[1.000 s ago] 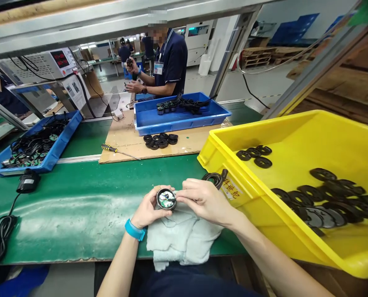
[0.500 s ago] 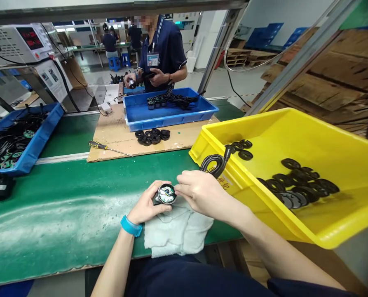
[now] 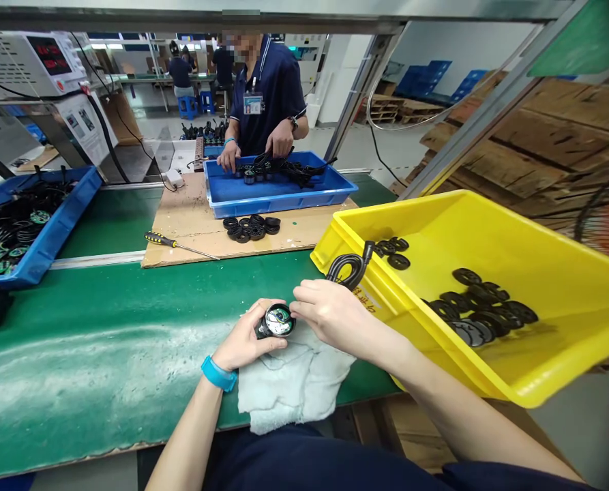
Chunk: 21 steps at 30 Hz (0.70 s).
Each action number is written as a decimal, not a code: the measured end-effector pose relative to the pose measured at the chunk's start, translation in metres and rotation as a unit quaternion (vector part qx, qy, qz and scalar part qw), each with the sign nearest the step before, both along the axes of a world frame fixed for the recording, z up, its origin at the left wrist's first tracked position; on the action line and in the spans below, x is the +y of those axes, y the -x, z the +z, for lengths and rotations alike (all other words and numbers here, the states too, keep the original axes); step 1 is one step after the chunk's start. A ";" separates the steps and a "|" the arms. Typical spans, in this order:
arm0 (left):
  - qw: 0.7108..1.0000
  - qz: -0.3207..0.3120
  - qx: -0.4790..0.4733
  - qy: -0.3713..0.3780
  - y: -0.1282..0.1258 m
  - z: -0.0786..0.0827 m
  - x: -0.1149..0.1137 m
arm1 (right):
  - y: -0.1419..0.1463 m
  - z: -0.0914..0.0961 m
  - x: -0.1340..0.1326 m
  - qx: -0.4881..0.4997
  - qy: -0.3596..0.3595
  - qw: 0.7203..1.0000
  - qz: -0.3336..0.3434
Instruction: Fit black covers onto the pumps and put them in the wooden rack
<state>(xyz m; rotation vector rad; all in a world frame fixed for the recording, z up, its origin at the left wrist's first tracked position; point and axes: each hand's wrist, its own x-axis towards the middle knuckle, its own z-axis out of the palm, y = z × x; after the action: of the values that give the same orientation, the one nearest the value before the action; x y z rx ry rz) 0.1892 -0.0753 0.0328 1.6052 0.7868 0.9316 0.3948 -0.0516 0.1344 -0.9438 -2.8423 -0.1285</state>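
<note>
While the left hand [image 3: 243,339] clamps the housing [image 3: 276,320] face-up over the cloth [image 3: 294,385], likely as padding, the right hand [image 3: 332,315] pinches its rim.

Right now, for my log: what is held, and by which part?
Left hand grips a small round black housing by its side; right fingers touch its rim.

- One head-worn view, looking forward and down across the green tabletop [image 3: 104,354].
- The yellow bin [image 3: 488,232] sits close at its right.
- A co-worker stands beyond the bin, facing the camera.
</note>
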 end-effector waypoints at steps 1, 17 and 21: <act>1.000 -0.001 0.000 -0.004 0.000 0.000 0.000 | 0.000 0.000 0.000 0.003 -0.003 1.000 -0.002; 0.993 0.111 0.024 -0.029 -0.025 -0.004 -0.006 | -0.012 -0.014 0.012 0.086 0.119 0.989 -0.021; 0.995 0.096 0.011 -0.027 -0.023 -0.008 -0.006 | -0.012 -0.014 0.011 0.093 0.155 0.982 -0.050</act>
<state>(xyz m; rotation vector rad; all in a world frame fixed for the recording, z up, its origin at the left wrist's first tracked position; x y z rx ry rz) 0.2121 -0.0816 0.0250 1.6095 0.9498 1.0818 0.4069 -0.0411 0.1201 -1.0917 -2.6864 0.3833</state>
